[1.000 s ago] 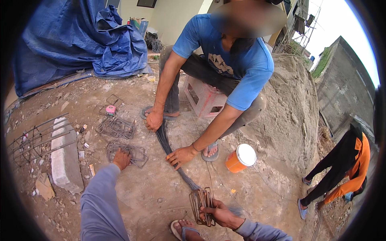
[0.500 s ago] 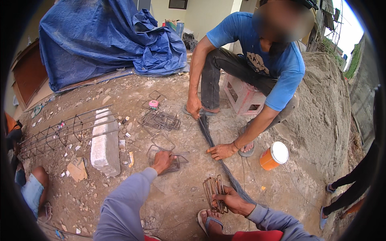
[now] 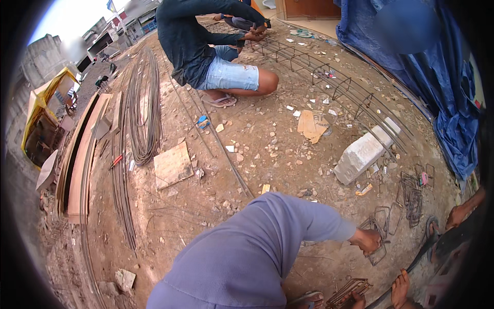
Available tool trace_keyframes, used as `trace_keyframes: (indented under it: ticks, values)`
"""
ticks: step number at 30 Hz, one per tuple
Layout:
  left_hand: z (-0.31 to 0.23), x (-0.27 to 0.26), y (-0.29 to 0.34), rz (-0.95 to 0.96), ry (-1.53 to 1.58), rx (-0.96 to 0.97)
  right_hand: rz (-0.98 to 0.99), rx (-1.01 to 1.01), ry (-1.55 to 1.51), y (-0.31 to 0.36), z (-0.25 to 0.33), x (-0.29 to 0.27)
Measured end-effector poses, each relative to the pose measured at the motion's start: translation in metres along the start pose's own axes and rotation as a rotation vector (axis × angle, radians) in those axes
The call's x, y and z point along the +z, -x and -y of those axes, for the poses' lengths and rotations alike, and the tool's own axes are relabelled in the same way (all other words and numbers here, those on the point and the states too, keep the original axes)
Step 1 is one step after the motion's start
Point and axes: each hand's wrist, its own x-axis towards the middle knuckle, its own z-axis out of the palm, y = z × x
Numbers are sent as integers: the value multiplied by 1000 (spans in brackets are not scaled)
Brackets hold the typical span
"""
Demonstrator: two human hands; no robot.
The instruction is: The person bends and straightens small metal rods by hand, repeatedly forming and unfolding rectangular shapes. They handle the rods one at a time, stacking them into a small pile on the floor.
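My left hand (image 3: pixel 366 240) reaches out to the right, closed on rectangular steel stirrups (image 3: pixel 382 215) that lie in a small pile on the dirt. Exactly how many its fingers grip is hidden. Low at the bottom edge, my right hand (image 3: pixel 355 301) holds a bundle of the same bent-rod stirrups (image 3: pixel 346 291), partly cut off by the frame. Beyond my left hand, more stirrups (image 3: pixel 410 200) are heaped, with a pink tape measure (image 3: pixel 424 178) beside them. A co-worker's hands (image 3: pixel 400 288) are at the right, by a dark bundle of thin wire (image 3: pixel 380 299).
A long rebar cage (image 3: pixel 334 87) rests on a white concrete block (image 3: pixel 366 152). Another person in denim shorts (image 3: pixel 231 77) squats at its far end. Long steel bars (image 3: pixel 141 113), a plywood piece (image 3: pixel 174 166) and boards (image 3: pixel 82 165) lie left. A blue tarp (image 3: pixel 411 67) hangs far right.
The view has swung left, so the ground and the squatting person at the left now show. My left hand stays at the stirrup pile, and the right still holds its bundle.
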Motion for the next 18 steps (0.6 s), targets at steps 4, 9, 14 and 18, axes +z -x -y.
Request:
trace_keyframes:
  ticks: [4,9,14,18]
  values:
    - [32,-4,38,-67,-183,-64,32,88,53,-36,-19,-35]
    - [17,-16,91,-153,-336,-88,94,58,220,-70,-3,-47]
    - [-27,-32,150,-233,-123,-81,124,34,305,-96,12,-32]
    - [-6,-16,165,-400,14,-37,155,83,344,-100,6,-21]
